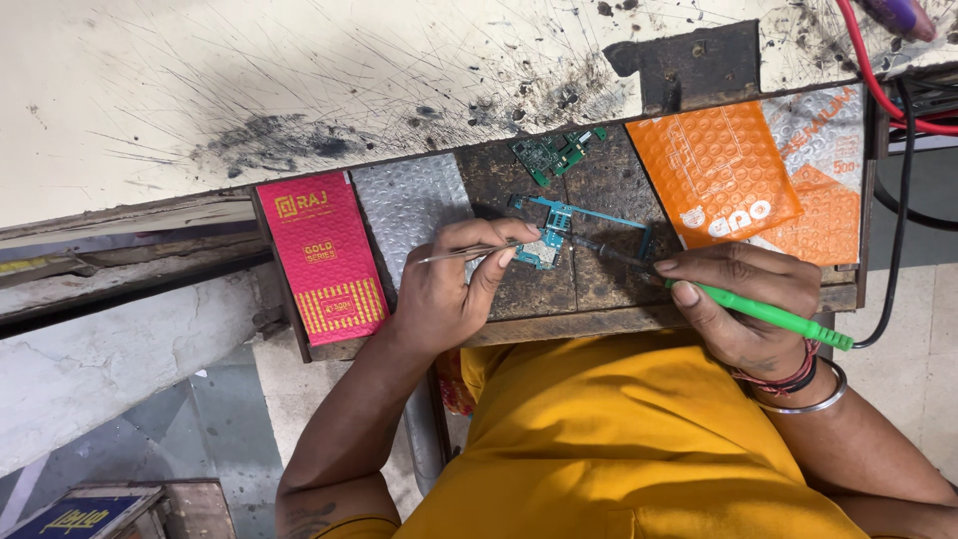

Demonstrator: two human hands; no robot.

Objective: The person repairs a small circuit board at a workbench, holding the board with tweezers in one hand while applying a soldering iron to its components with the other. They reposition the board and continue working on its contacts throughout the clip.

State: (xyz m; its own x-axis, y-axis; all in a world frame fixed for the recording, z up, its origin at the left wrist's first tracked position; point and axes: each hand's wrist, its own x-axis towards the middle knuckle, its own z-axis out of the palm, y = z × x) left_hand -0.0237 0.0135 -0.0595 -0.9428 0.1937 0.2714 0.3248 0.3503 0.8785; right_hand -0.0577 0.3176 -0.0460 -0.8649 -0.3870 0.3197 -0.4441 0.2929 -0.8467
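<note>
A small teal circuit board [555,228] lies on a dark wooden work surface [599,289]. My left hand [454,289] grips thin metal tweezers [469,253] whose tips rest on the board's shiny metal part. My right hand [743,299] holds a green-handled soldering iron [768,314] like a pen; its dark tip [604,252] points at the same spot on the board. A second green circuit board [552,155] lies farther back on the wood.
A pink flat box [324,258] and a silver bubble pouch [409,205] sit left of the boards. Orange bubble pouches [743,175] lie at the right. Red and black cables [898,110] run along the right edge. A scorched white bench top [299,90] lies beyond.
</note>
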